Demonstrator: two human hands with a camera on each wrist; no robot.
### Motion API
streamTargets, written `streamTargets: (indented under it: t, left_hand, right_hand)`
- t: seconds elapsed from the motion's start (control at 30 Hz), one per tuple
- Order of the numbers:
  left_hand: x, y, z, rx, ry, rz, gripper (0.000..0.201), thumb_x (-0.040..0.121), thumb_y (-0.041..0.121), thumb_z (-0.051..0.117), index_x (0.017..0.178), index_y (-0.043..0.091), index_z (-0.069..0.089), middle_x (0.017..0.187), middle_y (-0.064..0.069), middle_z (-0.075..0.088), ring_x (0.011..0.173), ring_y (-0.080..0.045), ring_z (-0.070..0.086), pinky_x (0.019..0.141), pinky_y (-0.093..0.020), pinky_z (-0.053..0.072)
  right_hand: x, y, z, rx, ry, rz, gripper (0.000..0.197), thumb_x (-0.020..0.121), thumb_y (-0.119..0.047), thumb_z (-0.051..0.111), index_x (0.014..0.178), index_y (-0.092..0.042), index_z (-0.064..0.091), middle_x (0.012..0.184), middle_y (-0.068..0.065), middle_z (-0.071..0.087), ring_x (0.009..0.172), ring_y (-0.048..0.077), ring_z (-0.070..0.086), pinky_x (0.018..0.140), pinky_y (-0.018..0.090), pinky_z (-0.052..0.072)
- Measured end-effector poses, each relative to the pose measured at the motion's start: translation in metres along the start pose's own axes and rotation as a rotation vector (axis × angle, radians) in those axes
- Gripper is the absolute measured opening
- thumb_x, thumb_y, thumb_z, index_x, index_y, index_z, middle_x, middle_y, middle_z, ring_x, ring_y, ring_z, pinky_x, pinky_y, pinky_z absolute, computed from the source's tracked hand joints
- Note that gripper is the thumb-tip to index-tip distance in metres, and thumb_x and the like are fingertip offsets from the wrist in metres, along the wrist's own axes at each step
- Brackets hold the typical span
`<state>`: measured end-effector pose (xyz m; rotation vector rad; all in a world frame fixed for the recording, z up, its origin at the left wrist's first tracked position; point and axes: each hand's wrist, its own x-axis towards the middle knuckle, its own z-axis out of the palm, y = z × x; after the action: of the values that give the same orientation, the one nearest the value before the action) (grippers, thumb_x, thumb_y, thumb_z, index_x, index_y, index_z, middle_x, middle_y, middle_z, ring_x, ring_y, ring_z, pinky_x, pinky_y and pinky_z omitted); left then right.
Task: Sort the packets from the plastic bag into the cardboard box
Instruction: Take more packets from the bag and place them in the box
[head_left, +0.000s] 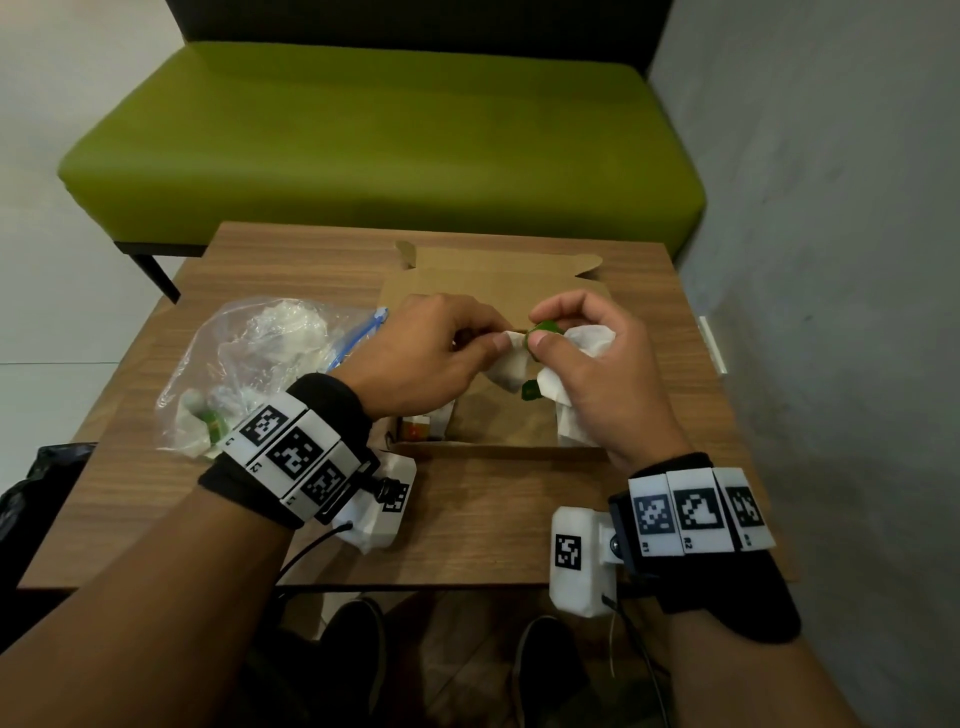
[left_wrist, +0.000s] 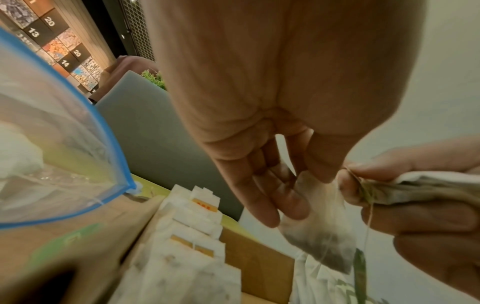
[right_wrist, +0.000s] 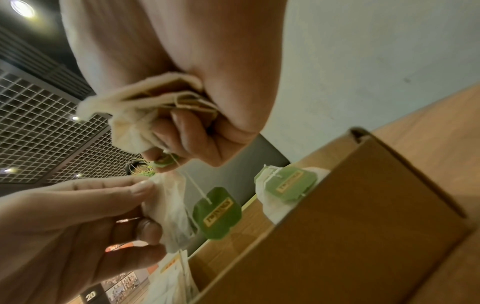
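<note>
Hands hide most of the box (head_left: 519, 291) floor in the head view; the left hand (head_left: 415, 358) covers the packets (left_wrist: 187, 236) stacked at the box's left side. Print on the green tag (right_wrist: 217, 212) is too blurred to read. Inside the bag (head_left: 249, 364) beside the box, crumpled contents cannot be counted.

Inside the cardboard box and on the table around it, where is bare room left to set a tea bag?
Bare floor shows mid-box, between the orange-tagged row at its left and green-tagged bags at its right. The table is bare between the wrists. The plastic bag crowds the left.
</note>
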<state>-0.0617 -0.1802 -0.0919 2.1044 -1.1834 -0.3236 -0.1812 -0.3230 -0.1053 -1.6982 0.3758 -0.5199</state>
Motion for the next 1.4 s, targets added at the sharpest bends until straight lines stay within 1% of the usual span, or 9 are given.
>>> streamTargets:
  t: [0.23,0.4,0.53,0.87,1.0,1.07,1.17,1.27,1.4]
  left_hand:
    - [-0.004,0.004,-0.002,-0.015,-0.106,-0.017,0.019,0.099,0.024,0.055,0.098,0.016,0.072,0.088,0.002,0.071,0.084,-0.016,0.065,0.079,-0.044,0.052]
    - [-0.007,0.005,-0.004,-0.1,-0.158,-0.027,0.021,0.1,0.032,0.055,0.094,0.021,0.072,0.086,-0.002,0.071,0.08,-0.02,0.064,0.077,-0.045,0.052]
    - [-0.007,0.005,-0.004,-0.082,-0.169,0.007,0.024,0.097,0.032,0.06,0.092,0.011,0.07,0.082,-0.012,0.065,0.072,-0.023,0.057,0.068,-0.04,0.046]
    - [-0.009,0.001,-0.009,-0.347,-0.287,-0.031,0.032,0.098,0.034,0.046,0.096,0.005,0.059,0.095,-0.028,0.056,0.09,-0.042,0.058,0.089,-0.064,0.045]
    - [-0.009,0.001,-0.007,-0.429,-0.278,-0.083,0.027,0.097,0.03,0.044,0.096,0.008,0.06,0.09,-0.011,0.06,0.091,-0.021,0.058,0.098,-0.056,0.046]
    - [-0.008,0.0,-0.006,-0.417,-0.266,-0.102,0.03,0.097,0.032,0.044,0.097,0.006,0.058,0.09,-0.014,0.06,0.09,-0.021,0.058,0.097,-0.056,0.047]
    - [-0.007,-0.001,-0.006,-0.401,-0.245,-0.116,0.026,0.1,0.032,0.045,0.1,0.007,0.055,0.088,-0.011,0.058,0.085,-0.018,0.055,0.087,-0.049,0.049]
    - [-0.004,-0.001,-0.003,-0.439,-0.181,-0.098,0.011,0.103,0.023,0.048,0.103,0.013,0.054,0.089,0.0,0.06,0.079,-0.009,0.056,0.075,-0.03,0.049]
    - [-0.001,-0.004,0.0,-0.512,-0.053,-0.137,0.01,0.096,0.017,0.06,0.103,0.02,0.053,0.102,-0.002,0.057,0.078,-0.017,0.061,0.072,-0.036,0.05]
  right_hand:
    - [-0.001,-0.006,0.0,0.001,-0.063,-0.004,0.024,0.093,0.001,0.061,0.091,-0.018,0.075,0.086,-0.005,0.073,0.082,0.008,0.068,0.07,0.02,0.052]
    - [0.001,-0.005,-0.001,0.046,-0.042,0.006,0.022,0.093,0.0,0.062,0.093,-0.018,0.074,0.088,-0.001,0.072,0.085,0.015,0.068,0.075,0.029,0.056]
    - [0.002,-0.005,0.0,0.068,-0.032,0.014,0.022,0.092,0.002,0.061,0.093,-0.017,0.073,0.087,-0.001,0.071,0.085,0.014,0.067,0.077,0.034,0.057]
    - [0.003,0.0,0.0,0.039,-0.053,0.039,0.021,0.093,0.002,0.06,0.093,-0.015,0.074,0.088,0.002,0.071,0.082,0.015,0.067,0.072,0.031,0.056]
    - [0.002,0.001,0.005,0.059,-0.119,0.047,0.022,0.094,0.003,0.06,0.093,-0.015,0.072,0.087,-0.001,0.072,0.083,0.015,0.068,0.071,0.029,0.056]
    - [0.001,0.001,0.006,0.087,-0.128,0.052,0.02,0.094,0.003,0.061,0.093,-0.014,0.072,0.085,-0.002,0.072,0.08,0.013,0.068,0.068,0.027,0.055]
    - [0.001,0.0,0.006,0.119,-0.132,0.064,0.016,0.093,0.003,0.063,0.094,-0.011,0.071,0.084,0.0,0.072,0.077,0.013,0.068,0.066,0.024,0.055]
    - [0.0,-0.001,0.008,0.154,-0.139,0.079,0.012,0.092,0.003,0.066,0.096,-0.008,0.069,0.083,0.002,0.071,0.076,0.013,0.068,0.066,0.025,0.056]
    - [0.0,0.001,0.011,0.16,-0.11,0.078,0.015,0.091,0.004,0.067,0.093,-0.011,0.069,0.087,0.004,0.072,0.081,0.013,0.07,0.072,0.027,0.058]
